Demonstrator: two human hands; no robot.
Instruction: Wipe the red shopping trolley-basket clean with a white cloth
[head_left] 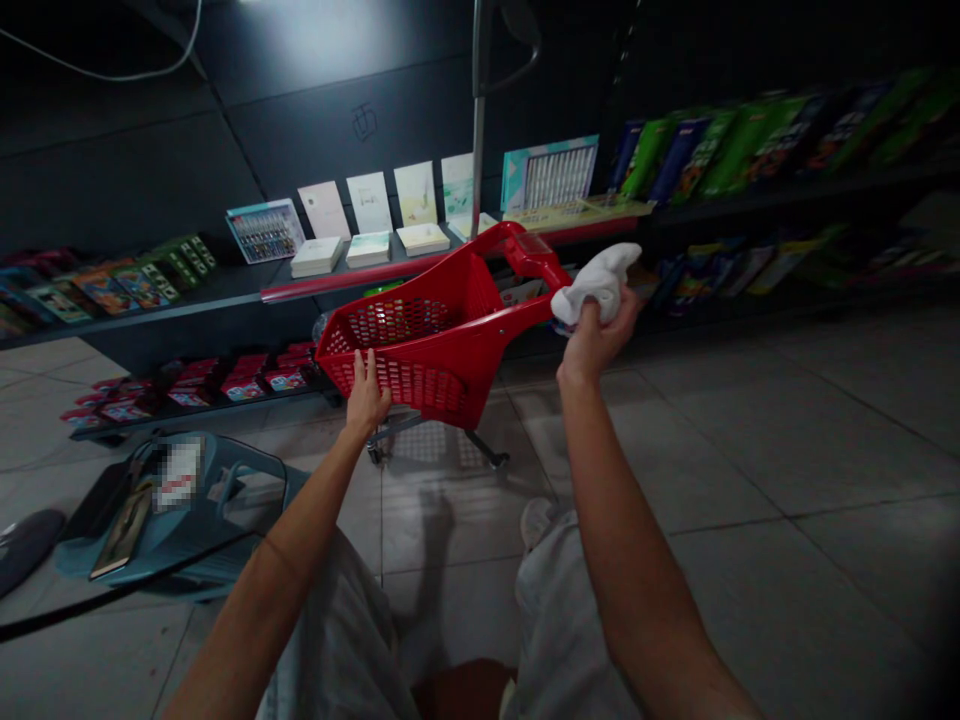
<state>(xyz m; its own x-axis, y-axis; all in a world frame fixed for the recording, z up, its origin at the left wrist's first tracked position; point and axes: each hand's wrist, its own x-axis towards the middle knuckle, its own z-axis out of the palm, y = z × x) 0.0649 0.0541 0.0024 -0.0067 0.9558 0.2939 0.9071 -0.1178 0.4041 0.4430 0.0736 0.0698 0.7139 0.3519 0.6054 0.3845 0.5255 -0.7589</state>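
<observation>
A red plastic shopping cart (480, 345) with perforated basket walls stands on small wheels in front of me. My left hand (366, 396) rests against the near side of its basket, fingers stretched out and holding nothing. In my right hand (596, 335) is a bunched white cloth (600, 278), pinched between thumb and fingers. The cloth lies against or just over the end of the cart's red handle (531, 255); exact contact is hard to make out. Much of the basket's inside is hidden by its near wall.
Behind the cart runs a dark shelf (281, 290) with upright notebooks (369, 203), boxed pen sets (551, 178) and green packets (742, 140). Red packs (199, 382) sit on the lower shelf. At left stands a blue-grey plastic stool (214, 540) with objects and a black strap. A metal pole (478, 120) rises behind the cart.
</observation>
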